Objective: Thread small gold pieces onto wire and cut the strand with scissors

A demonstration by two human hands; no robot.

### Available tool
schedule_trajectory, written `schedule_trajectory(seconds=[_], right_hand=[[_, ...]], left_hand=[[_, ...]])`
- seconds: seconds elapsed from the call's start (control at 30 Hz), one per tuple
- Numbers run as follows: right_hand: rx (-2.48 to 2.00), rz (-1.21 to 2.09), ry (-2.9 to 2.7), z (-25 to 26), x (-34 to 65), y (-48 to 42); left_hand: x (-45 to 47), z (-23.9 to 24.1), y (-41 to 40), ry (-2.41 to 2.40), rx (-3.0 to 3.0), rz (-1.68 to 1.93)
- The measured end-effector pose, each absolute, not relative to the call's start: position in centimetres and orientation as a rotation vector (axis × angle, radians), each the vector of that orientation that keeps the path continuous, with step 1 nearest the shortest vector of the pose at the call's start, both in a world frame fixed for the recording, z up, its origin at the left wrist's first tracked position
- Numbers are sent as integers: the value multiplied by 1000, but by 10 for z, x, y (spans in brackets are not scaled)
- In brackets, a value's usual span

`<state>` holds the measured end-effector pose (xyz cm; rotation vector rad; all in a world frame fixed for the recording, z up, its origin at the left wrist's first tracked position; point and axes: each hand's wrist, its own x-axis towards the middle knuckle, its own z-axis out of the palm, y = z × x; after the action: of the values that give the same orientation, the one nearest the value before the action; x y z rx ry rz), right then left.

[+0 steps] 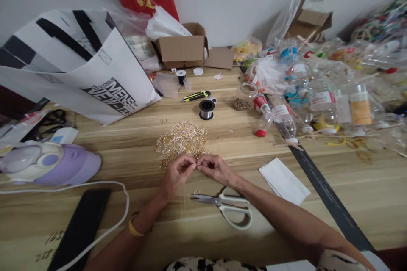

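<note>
Left hand (176,176) and right hand (216,170) meet, seemingly pinching, beside gold beadwork (181,140)

We read "MENS" under a smaller "VOGUE" on the white paper bag (95,72), and "165" handwritten on the worktop (54,237).

Shiny gold beads (181,139) — matt wooden table (241,152)

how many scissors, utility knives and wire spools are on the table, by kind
scissors: 2 (white-handled scissors, black-handled scissors)
utility knife: 1
wire spools: 2 (near spool, far spool)
total: 5
</note>
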<state>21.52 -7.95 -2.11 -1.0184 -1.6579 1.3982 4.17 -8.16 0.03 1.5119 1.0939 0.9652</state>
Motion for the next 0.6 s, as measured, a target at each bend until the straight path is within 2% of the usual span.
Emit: schedule_trajectory(seconds=[0.23, 0.6], right_hand=[[-956, 1486, -1547, -18, 214, -80], [-933, 1542, -1468, -14, 213, -80]], left_hand=[[41, 9, -78, 1058, 1211, 778], [39, 14, -70, 1014, 1265, 574]])
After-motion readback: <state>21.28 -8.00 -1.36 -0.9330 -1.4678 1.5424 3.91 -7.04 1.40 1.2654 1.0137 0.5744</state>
